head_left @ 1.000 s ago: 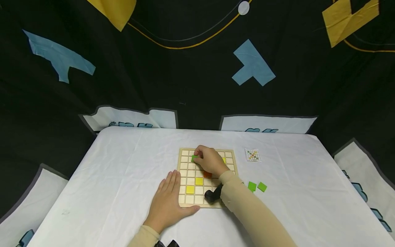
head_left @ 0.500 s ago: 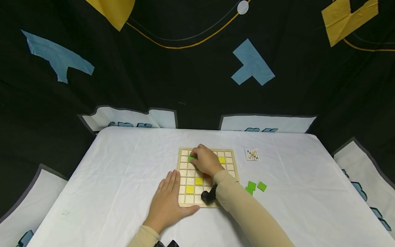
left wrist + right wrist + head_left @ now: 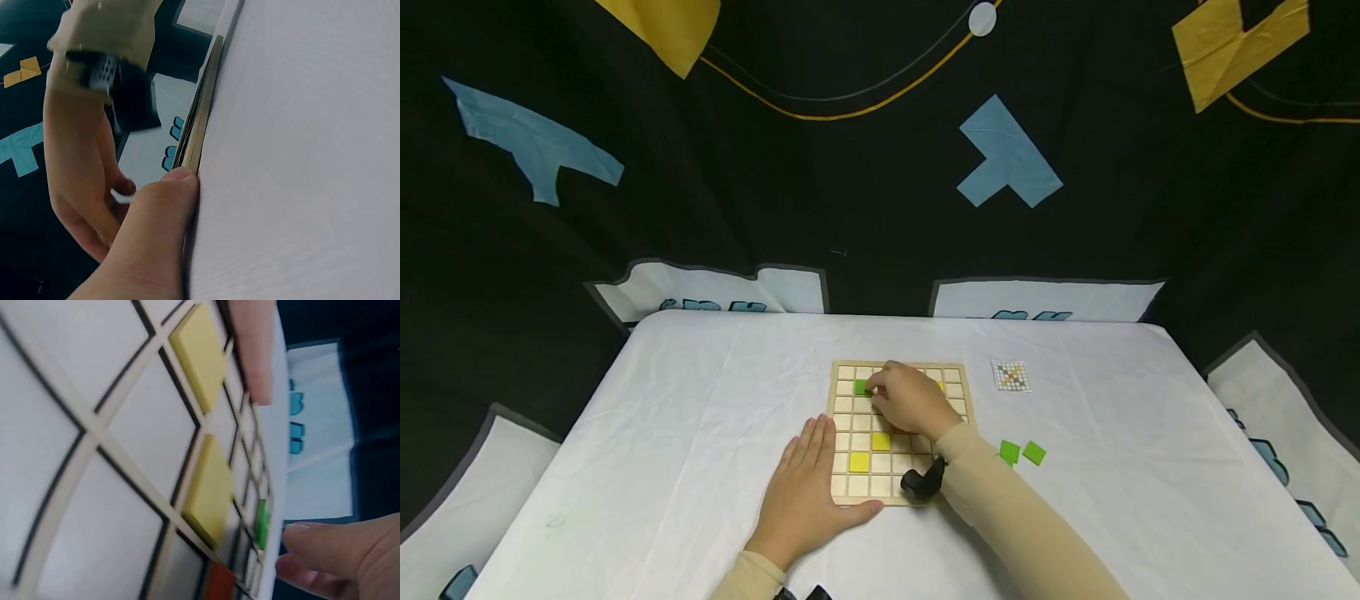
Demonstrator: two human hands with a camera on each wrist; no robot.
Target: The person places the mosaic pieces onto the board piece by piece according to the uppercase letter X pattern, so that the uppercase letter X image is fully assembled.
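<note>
A wooden grid board (image 3: 842, 422) lies on the white cloth. My left hand (image 3: 800, 493) rests against its left side with straight fingers; in the left wrist view the thumb (image 3: 159, 215) touches the board's edge. A green square tile (image 3: 861, 387) sits in an upper-left cell. Beside it is my right hand (image 3: 915, 402), its fingers bent and apart from the tile in the right wrist view, where no tile shows between thumb and fingers. Two yellow tiles (image 3: 881, 442) (image 3: 859, 462) lie lower on the board. An orange tile (image 3: 219, 582) shows in the right wrist view.
Loose green tiles (image 3: 1034, 452) lie right of the board, partly behind the right sleeve (image 3: 1011, 500). A small printed pattern card (image 3: 1011, 376) lies at the board's upper right. A black curtain (image 3: 880, 208) hangs behind the table.
My right hand held the green tile, moved it left into the upper-left cell and let it go. It has since drawn back slightly to the right. The left hand stays put.
</note>
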